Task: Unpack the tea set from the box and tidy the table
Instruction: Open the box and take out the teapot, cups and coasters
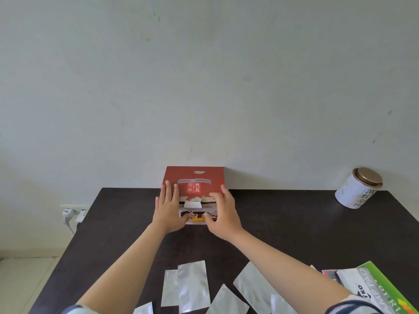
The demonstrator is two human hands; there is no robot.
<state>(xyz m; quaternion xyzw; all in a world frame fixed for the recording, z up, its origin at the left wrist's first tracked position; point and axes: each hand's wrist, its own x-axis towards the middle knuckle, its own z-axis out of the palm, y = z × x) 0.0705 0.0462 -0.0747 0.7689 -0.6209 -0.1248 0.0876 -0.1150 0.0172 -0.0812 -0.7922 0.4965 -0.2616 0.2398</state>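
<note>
A red tea set box with white and red Chinese characters lies at the far middle of the dark table, against the wall. Its lid is closed. My left hand lies flat on the box's left side with straight fingers. My right hand rests on the box's right side, fingers spread and slightly bent, thumb near the front edge. Neither hand lifts the box.
A white tin with a brown lid stands tilted at the far right. Several silver foil pouches lie scattered at the near edge. A green paper pad sits near right. A wall socket with plugs is left of the table.
</note>
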